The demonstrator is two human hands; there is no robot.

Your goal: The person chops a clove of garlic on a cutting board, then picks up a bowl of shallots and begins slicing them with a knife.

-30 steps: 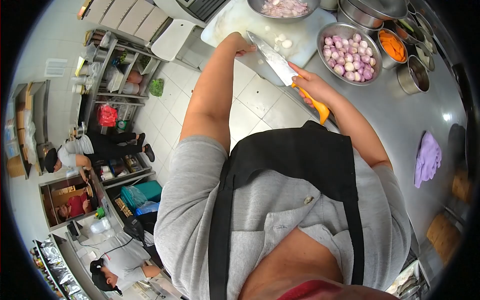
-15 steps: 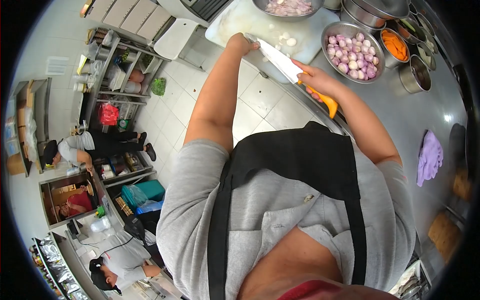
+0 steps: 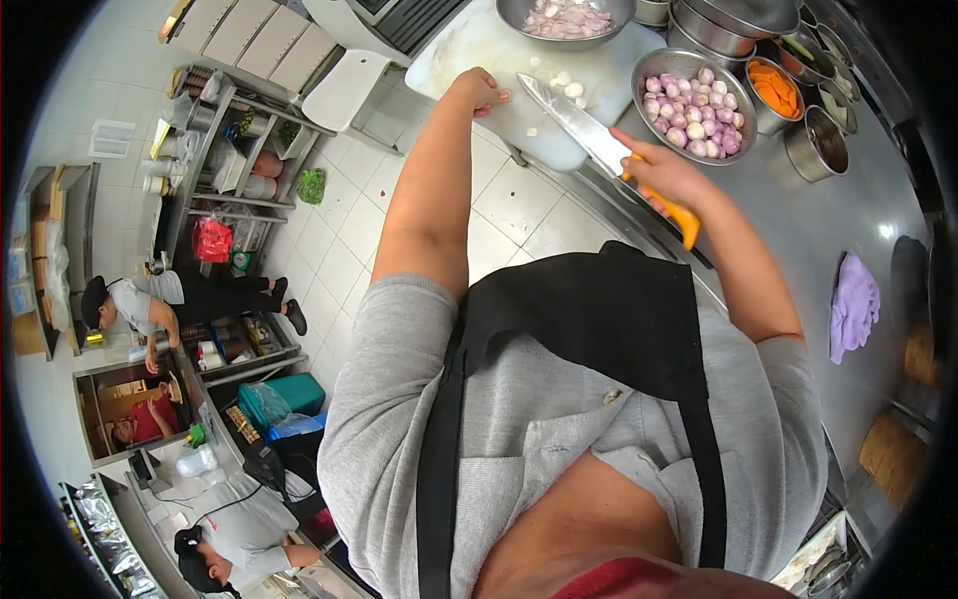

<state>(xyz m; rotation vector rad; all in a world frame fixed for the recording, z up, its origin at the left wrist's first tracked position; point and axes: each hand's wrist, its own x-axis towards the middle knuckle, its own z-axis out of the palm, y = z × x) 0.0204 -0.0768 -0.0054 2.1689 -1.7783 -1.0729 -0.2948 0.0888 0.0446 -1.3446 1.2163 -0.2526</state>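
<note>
My right hand [image 3: 664,175] is closed around the orange handle [image 3: 681,218] of a large kitchen knife [image 3: 579,125]. The blade points up and left, its tip over the white cutting board [image 3: 449,60]. My left hand [image 3: 481,92] is at the board's near left edge, apart from the blade, fingers loosely curled and seemingly holding nothing. Several small white peeled pieces [image 3: 567,85] lie on the board by the knife tip. Right of the board, a metal bowl holds peeled shallots [image 3: 697,110]. Another bowl at the board's far side has sliced shallots [image 3: 567,18].
Orange pieces [image 3: 773,88] fill a small metal pot, with an open metal container [image 3: 818,142] beside it. A purple cloth [image 3: 854,307] lies on the steel counter [image 3: 768,220]. A white chair [image 3: 346,85] stands left of the board. Other people [image 3: 145,299] work by shelves farther left.
My left hand has come off the knife blade near its tip and moved slightly left. My right hand has drawn the knife a little right and toward me.
</note>
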